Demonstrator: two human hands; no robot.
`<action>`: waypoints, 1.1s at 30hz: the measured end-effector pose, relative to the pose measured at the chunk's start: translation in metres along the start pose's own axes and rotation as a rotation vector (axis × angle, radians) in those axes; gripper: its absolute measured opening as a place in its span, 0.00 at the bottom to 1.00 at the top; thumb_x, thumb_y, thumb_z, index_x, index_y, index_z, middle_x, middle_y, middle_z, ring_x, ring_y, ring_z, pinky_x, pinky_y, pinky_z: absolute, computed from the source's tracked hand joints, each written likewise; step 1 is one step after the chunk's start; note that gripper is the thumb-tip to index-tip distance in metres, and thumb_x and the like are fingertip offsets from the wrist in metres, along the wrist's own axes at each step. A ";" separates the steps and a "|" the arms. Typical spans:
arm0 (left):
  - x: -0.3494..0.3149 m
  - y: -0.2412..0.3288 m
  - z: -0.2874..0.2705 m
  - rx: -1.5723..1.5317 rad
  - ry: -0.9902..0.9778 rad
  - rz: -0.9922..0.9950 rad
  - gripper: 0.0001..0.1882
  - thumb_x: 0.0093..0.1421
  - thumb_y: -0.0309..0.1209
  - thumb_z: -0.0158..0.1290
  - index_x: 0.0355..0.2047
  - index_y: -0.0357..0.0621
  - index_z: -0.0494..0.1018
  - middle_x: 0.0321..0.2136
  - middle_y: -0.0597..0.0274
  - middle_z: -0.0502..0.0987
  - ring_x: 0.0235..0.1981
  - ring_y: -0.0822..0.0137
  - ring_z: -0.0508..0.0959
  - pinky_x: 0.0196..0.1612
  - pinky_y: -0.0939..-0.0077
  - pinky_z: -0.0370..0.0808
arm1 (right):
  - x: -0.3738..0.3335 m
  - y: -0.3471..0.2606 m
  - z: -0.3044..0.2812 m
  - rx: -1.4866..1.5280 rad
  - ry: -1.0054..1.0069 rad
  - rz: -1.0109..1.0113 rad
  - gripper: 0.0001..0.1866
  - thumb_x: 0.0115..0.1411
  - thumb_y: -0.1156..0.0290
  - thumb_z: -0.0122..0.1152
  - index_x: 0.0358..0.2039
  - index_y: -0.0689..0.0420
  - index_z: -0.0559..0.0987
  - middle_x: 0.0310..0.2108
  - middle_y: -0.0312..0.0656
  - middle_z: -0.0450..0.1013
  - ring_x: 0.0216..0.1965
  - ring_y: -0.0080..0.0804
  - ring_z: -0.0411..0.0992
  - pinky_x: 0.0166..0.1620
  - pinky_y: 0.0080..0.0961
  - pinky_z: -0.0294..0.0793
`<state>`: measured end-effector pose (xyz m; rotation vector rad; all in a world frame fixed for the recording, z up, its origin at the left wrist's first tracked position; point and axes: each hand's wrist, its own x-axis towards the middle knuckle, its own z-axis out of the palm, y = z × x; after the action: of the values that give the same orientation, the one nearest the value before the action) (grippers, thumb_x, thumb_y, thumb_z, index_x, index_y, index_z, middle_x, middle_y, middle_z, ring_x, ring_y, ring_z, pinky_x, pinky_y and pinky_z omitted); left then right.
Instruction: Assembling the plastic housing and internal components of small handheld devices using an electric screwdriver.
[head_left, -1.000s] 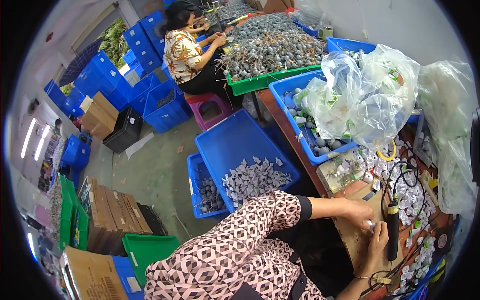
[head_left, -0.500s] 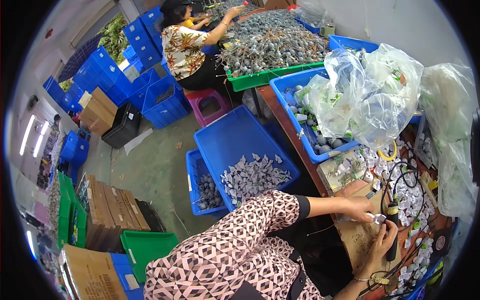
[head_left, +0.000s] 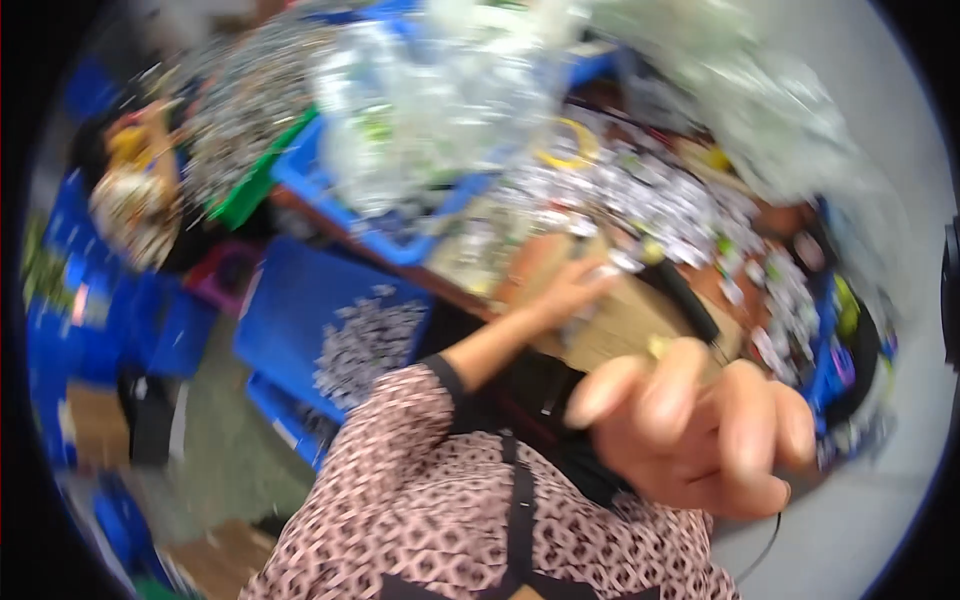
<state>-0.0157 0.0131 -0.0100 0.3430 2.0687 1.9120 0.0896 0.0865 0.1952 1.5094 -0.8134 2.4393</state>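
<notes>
My right hand [head_left: 705, 430] is raised large in front, over the near edge of the work place. Its fingers are apart and loosely bent, with nothing visible in them. Farther off, my left hand [head_left: 568, 292] is over a brown board [head_left: 620, 325]; its fingers are smeared by motion, and a whitish spot shows at their tips. Whether it holds a part cannot be made out. A black stick-shaped tool [head_left: 685, 302] lies across the board, to the right of my left hand. Small white plastic parts [head_left: 670, 200] lie heaped beyond it.
A blue tray [head_left: 400, 245] under clear plastic bags [head_left: 430, 110] stands at the far left of the table. Below the table edge, a blue bin [head_left: 285, 290] holds whitish parts. A yellow ring [head_left: 568, 143] lies behind. Another person [head_left: 140, 200] is at the far left.
The view has swung to the right and blurred. My hands, earlier together at a small white part, are now apart; the right one has come up close.
</notes>
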 end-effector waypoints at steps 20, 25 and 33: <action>-0.010 0.016 -0.005 -0.367 -0.195 0.019 0.26 0.57 0.31 0.54 0.54 0.37 0.61 0.42 0.65 0.70 0.43 0.75 0.69 0.47 0.81 0.66 | -0.057 0.053 0.016 0.262 -0.106 0.635 0.25 0.61 0.54 0.51 0.45 0.65 0.69 0.47 0.49 0.66 0.52 0.40 0.62 0.54 0.36 0.60; -0.004 0.008 -0.012 -0.475 -0.244 0.102 0.26 0.57 0.30 0.54 0.54 0.39 0.60 0.40 0.65 0.70 0.43 0.76 0.69 0.46 0.80 0.67 | -0.131 0.027 -0.046 -0.644 0.461 0.770 0.10 0.61 0.70 0.50 0.37 0.63 0.71 0.36 0.42 0.68 0.36 0.25 0.67 0.42 0.21 0.67; 0.001 0.010 -0.015 -0.778 -0.276 0.022 0.18 0.65 0.31 0.42 0.53 0.42 0.55 0.44 0.46 0.71 0.45 0.57 0.75 0.46 0.69 0.74 | -0.161 0.035 -0.087 -1.320 0.583 0.831 0.15 0.60 0.68 0.52 0.44 0.63 0.67 0.38 0.42 0.69 0.39 0.28 0.68 0.44 0.23 0.67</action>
<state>-0.0225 0.0006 0.0009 0.4019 1.0407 2.3351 0.0849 0.1261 0.0135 -0.0543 -2.4169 1.6065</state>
